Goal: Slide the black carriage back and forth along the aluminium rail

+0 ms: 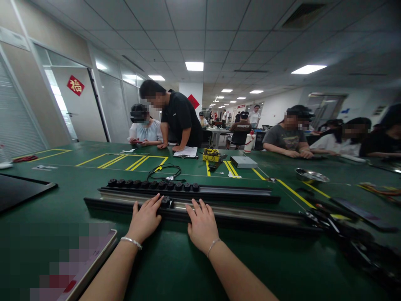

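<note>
A long black channel rail [244, 215] with a metallic inner strip lies across the table in front of me. One small black block [167, 202] sits in this rail, between my hands. My left hand [145, 218] rests over the near rail with its fingers stretched forward, the fingertips right beside the block; whether they touch it I cannot tell. My right hand [203, 222] lies open on the same rail, to the right of the block, fingers spread. Behind it runs a second rail [234, 191], with a row of several similar black blocks [153, 184] on its left half.
A phone-like device [90, 267] lies at the lower left. Dark tools or cables [344, 238] are heaped at the right. Farther back are a black cable [166, 169], a yellow box [211, 154], a grey box [243, 161] and a metal bowl [311, 175]. Several people sit or stand around the table.
</note>
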Tool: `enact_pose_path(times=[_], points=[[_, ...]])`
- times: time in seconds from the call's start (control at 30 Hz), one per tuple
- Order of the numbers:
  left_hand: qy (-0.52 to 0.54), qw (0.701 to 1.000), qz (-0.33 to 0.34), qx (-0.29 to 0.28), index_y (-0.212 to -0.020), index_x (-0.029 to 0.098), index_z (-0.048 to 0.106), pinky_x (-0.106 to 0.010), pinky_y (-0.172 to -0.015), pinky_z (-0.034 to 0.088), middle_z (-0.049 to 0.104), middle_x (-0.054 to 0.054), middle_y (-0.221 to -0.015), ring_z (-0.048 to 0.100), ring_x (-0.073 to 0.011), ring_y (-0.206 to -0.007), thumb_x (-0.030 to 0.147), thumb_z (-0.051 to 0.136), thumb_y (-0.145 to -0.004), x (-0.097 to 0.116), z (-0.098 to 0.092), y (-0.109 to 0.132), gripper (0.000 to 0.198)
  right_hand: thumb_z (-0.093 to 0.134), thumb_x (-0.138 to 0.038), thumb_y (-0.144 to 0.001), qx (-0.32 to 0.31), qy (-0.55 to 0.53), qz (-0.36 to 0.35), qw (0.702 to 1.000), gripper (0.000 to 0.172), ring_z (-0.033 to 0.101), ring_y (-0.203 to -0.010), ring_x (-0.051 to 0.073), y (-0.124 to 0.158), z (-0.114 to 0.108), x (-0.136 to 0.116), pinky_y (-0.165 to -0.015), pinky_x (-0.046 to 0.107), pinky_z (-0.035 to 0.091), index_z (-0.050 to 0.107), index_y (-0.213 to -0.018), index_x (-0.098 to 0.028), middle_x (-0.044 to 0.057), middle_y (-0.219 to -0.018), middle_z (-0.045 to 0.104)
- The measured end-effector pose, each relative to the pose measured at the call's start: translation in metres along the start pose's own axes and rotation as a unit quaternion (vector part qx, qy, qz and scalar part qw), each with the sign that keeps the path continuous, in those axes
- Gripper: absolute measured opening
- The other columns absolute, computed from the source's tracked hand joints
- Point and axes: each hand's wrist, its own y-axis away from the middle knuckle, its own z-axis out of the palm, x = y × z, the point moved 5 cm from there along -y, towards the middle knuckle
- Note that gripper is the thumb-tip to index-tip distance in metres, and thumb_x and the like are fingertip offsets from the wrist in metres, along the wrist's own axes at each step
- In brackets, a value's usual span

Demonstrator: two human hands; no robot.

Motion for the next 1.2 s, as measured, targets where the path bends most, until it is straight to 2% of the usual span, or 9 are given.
enact_pose_path(times=[0.8, 1.2], points=[[-0.014, 1.0, 0.01, 0.0, -0.133, 0.029, 0.035, -0.06, -0.104, 0.012, 0.031, -0.001, -0.144, 0.037, -0.0255, -0.124, 0.015, 0.04, -0.068, 0.0007, 0.0034, 0.0008, 0.067, 0.047, -0.034, -0.079, -0.015, 0.01, 0.0, 1.0, 0.057, 0.017, -0.133, 0.026, -0.0002, 0.0004, -0.0002, -0.106, 0.042, 0.012, 0.035, -0.134, -0.029, 0.003, -0.145, 0.027], [-0.021, 1.0, 0.015, -0.014, -0.135, 0.027, 0.032, -0.065, -0.101, 0.011, 0.027, -0.001, -0.146, 0.034, -0.0266, -0.125, 0.013, 0.038, -0.068, 0.0007, 0.0086, -0.0002, 0.069, 0.047, -0.034, -0.079, -0.008, 0.001, -0.007, 1.0, 0.057, 0.017, -0.133, 0.027, 0.0003, -0.0009, -0.0003, -0.106, 0.044, 0.012, 0.034, -0.135, -0.027, 0.004, -0.145, 0.026]])
